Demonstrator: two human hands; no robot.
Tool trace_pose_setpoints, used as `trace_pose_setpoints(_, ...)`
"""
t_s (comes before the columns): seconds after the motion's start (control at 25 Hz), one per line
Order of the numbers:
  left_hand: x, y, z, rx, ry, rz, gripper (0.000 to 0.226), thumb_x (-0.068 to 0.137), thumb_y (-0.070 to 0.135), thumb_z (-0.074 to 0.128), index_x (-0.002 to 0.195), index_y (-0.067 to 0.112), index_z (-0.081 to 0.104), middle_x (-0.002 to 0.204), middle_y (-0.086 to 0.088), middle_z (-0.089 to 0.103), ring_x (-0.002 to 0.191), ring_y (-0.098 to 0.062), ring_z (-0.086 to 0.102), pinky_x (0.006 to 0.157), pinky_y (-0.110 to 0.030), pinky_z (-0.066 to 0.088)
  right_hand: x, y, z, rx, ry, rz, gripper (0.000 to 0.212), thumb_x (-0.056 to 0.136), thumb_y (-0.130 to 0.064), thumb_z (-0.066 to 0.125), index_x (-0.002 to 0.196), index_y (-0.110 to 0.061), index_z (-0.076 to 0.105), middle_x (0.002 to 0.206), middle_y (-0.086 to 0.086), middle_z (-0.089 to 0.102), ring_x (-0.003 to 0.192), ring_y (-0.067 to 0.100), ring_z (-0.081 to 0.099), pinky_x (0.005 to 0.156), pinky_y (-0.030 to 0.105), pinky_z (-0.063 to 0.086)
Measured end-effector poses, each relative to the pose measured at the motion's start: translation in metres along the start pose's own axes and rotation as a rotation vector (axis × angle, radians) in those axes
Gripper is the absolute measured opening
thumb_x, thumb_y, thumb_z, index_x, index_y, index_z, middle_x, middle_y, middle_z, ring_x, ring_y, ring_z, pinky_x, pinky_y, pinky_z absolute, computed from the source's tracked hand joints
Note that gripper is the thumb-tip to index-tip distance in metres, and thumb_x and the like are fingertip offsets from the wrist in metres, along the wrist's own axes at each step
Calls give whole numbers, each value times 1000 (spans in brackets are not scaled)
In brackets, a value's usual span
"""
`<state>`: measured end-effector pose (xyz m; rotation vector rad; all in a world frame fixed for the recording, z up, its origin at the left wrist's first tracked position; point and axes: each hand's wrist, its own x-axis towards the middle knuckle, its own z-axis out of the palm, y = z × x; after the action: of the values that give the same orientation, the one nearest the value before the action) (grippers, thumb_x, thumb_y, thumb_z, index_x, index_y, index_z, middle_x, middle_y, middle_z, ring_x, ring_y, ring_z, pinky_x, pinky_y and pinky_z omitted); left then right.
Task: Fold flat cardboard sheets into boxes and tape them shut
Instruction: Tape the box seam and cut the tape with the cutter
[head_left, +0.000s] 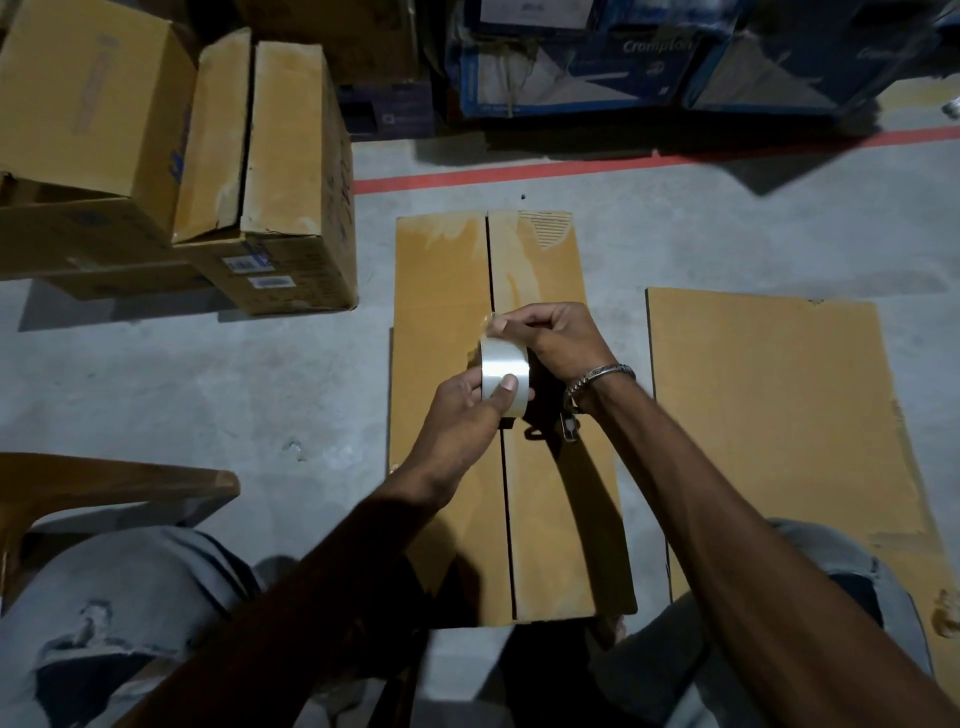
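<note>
Cardboard box (550, 499) lies on the concrete floor (208, 374) right in front of the seated person, its two long top flaps folded shut and meeting along a dark seam that runs from near to far. Above the middle of that seam both hands work a roll of clear tape (505, 375). The left hand (467, 410) grips the roll from the near side, thumb laid across the shiny outer band and the other fingers curled round the far side. The right hand (558, 340) reaches in from the right and pinches the loose end of the tape at the top of the roll between thumb and fingertips; a metal bracelet (597, 382) circles its wrist. Just to the right of the box a flat cardboard sheet (779, 415) lies on the floor, apart from it. To the far left stand stacked brown cartons (280, 171), one with white labels on its near face. A red line (623, 163) crosses the floor beyond the box, and blue printed cartons (571, 67) sit behind it. Torn light jeans (130, 597) cover the person's knees at the near edge.
</note>
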<state>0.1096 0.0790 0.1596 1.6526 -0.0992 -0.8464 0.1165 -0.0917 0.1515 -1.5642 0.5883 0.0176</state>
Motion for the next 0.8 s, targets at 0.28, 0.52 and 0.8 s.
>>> trace_pose_setpoints(0.28, 0, -4, 1, -107, 7, 18, 39, 101, 48, 62, 123, 17, 71, 105, -5, 79, 104, -27, 74, 97, -54, 59, 26, -18, -11, 122, -47, 4, 26, 89, -15, 80, 102, 7, 77, 101, 17, 79, 89, 26, 77, 88, 37, 60)
trace_pose_setpoints(0.52, 12, -10, -3, -85, -4, -15, 44, 92, 41, 77, 129, 21, 67, 111, 1, 78, 109, -19, 73, 101, -51, 57, 69, -17, -4, 215, -38, 84, 31, 92, -12, 77, 107, 15, 72, 82, 11, 76, 63, 13, 62, 58, 23, 45)
trace_pose_setpoints(0.8, 29, -19, 0, -48, -9, -63, 61, 84, 57, 78, 133, 23, 64, 110, 5, 79, 108, -15, 74, 103, -47, 56, 159, -38, -17, -33, 107, -39, 19, 89, -23, 80, 96, -5, 80, 95, 7, 78, 79, 16, 71, 69, 24, 59)
